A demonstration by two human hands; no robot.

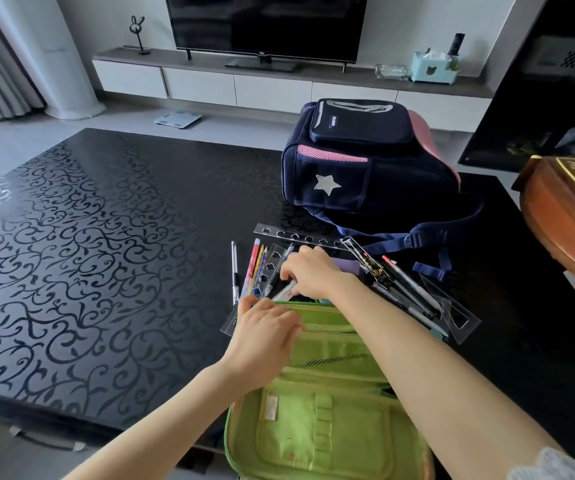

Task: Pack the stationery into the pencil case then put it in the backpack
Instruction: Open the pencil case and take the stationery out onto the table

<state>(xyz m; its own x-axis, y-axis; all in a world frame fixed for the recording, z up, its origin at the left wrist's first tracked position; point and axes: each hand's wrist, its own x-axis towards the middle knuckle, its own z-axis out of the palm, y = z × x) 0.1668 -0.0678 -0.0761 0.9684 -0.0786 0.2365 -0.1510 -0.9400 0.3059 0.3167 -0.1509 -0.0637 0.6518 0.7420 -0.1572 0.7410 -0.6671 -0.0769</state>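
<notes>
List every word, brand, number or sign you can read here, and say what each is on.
"TCL": small logo on the television's lower bezel, barely legible.
Backpack front pocket: a small light label, too blurred to read; the side pocket carries a silver star sign.
Black pen box: gold markings, too small to read.
Green pencil case: white tag inside, unreadable.
Clear stencil ruler: shape cut-outs only, no legible numbers.

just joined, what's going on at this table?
A person is packing stationery into an open green pencil case. The right hand reaches into the loose pens and stencil rulers beyond the case; what it grips is unclear. The left hand rests on the case's upper flap. The navy backpack sits further back, apparently closed.
</notes>
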